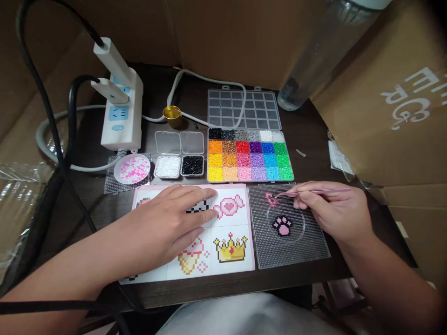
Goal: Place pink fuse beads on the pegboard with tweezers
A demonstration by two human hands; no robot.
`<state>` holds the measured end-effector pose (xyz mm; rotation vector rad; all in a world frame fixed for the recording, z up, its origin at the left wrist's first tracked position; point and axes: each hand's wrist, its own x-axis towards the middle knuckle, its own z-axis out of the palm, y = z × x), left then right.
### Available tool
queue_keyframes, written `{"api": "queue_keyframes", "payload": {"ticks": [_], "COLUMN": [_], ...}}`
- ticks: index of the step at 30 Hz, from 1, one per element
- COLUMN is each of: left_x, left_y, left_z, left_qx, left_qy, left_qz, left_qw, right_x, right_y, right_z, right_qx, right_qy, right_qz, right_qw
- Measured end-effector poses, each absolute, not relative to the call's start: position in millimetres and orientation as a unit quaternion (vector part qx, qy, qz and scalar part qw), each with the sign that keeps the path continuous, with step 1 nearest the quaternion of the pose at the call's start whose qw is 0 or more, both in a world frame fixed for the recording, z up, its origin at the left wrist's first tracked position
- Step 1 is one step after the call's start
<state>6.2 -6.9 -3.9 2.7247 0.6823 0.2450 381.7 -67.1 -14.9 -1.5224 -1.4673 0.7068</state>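
My left hand [174, 218] lies flat on the pattern sheet [232, 267], fingers spread, two fingertips beside the pink candy picture [228, 206]. Part of the sheet is hidden beneath it. In my right hand [328, 207] is a pair of pink tweezers [321, 191], pinched between thumb and fingers. Their tips reach a small pink bead outline [270, 200] at the top of the clear pegboard [258, 251]; whether a bead is in the tips is too small to tell. Lower on the pegboard sits a black and pink paw of beads [282, 225].
Behind the pegboard stands an opened bead box [250, 160] with many colours. Left of it are small boxes of white beads [167, 167] and black beads [193, 165], and a dish of pink beads [132, 169]. A power strip [122, 111], cables, a gold cup [172, 116] and a bottle [310, 60] surround these.
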Motion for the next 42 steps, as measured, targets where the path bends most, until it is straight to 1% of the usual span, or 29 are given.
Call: {"api": "queue_keyframes", "payload": {"ticks": [17, 27, 35, 42], "left_x": [8.9, 9.7, 9.2, 7.6], "left_y": [-7.4, -8.3, -8.1, -7.3], "left_z": [-2.8, -2.4, -4.8, -4.1], "left_qx": [0.964, 0.967, 0.964, 0.966], "left_qy": [0.212, 0.205, 0.212, 0.210], "left_qz": [0.080, 0.093, 0.090, 0.080], "left_qw": [0.140, 0.120, 0.130, 0.129], "right_x": [387.2, 391.2, 392.5, 392.8], "right_y": [-71.9, -70.6, -72.2, -70.9], "right_z": [-19.4, -23.1, -23.7, -24.1], "right_qx": [-0.625, -0.609, -0.603, -0.608], "right_qy": [-0.598, -0.605, -0.602, -0.599], "right_qz": [0.271, 0.274, 0.265, 0.270], "right_qw": [0.423, 0.433, 0.452, 0.445]}}
